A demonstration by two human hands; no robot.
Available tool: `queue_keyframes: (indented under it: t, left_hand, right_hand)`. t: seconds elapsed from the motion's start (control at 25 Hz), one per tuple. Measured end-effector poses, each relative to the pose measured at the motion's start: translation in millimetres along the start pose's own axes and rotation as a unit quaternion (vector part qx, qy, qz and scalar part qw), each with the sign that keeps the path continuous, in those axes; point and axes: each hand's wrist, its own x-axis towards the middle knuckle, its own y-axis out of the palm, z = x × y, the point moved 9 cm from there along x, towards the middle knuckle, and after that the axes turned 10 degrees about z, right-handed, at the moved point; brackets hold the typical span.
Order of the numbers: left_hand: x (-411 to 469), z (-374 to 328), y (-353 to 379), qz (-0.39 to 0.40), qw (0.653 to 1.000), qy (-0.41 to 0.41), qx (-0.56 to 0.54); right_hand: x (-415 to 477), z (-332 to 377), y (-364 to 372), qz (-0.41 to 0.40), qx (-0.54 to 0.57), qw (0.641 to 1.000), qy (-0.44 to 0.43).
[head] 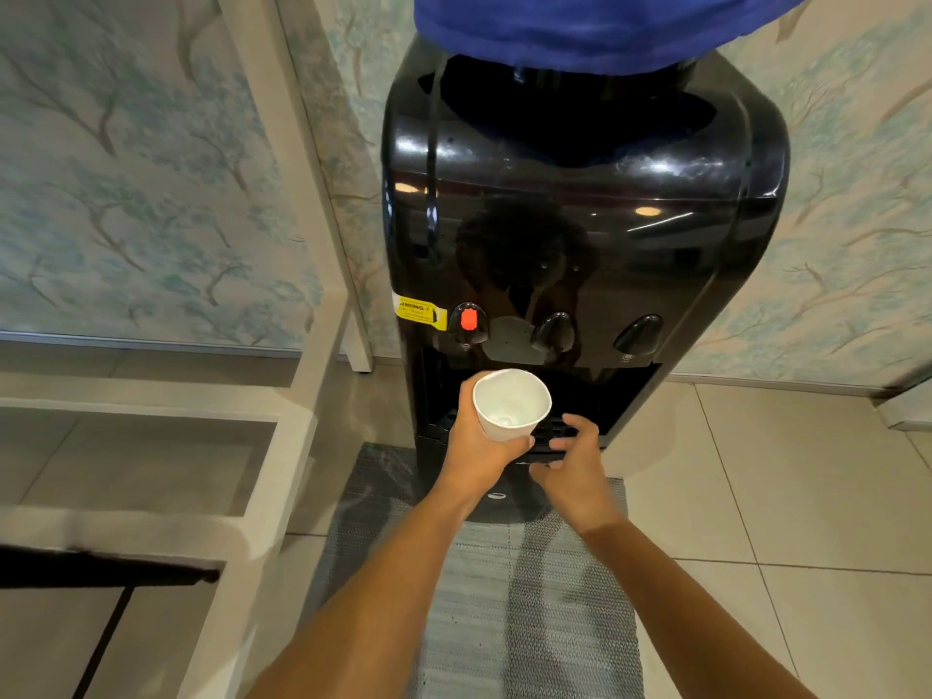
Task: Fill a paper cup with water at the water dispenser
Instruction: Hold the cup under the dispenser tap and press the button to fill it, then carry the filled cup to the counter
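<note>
A white paper cup (510, 403) is upright in my left hand (479, 454), which grips its side just below the taps. The cup looks empty inside. A glossy black water dispenser (580, 234) stands in front of me, with a blue-covered bottle (580, 27) on top. It has three taps: a red one (469, 320) at left, a black middle one (554, 331) and a black right one (639, 334). My right hand (572, 459) rests with fingers spread on the front edge of the drip tray (555, 436), holding nothing.
A grey woven mat (504, 597) lies on the tiled floor under the dispenser. A white shelf frame (282, 385) stands close at the left, with a dark table edge (101, 567) at the lower left. Patterned wallpaper covers the wall behind.
</note>
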Motion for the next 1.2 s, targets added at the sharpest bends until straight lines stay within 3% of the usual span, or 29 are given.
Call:
queue_keyframes:
  t: [0.16,0.36,0.8,1.2]
  left_hand:
    - [-26,-5,-31,-0.021,1.0,0.0,-0.003]
    - [-59,-41,-81,-0.078,0.996,0.029,-0.013]
    - [-102,-155,-198,-0.165,0.983,0.077,-0.031]
    - [-94,-319,-228,-0.177,0.967,0.177,-0.044]
  right_hand:
    - [-6,18,45,0.108,0.018,0.994,0.005]
    - [-22,85,90,0.152,-0.027,0.986,-0.059]
    - [-65,255,144,0.13,-0.011,0.969,-0.211]
    - [-97,422,91,0.113,0.021,0.945,-0.307]
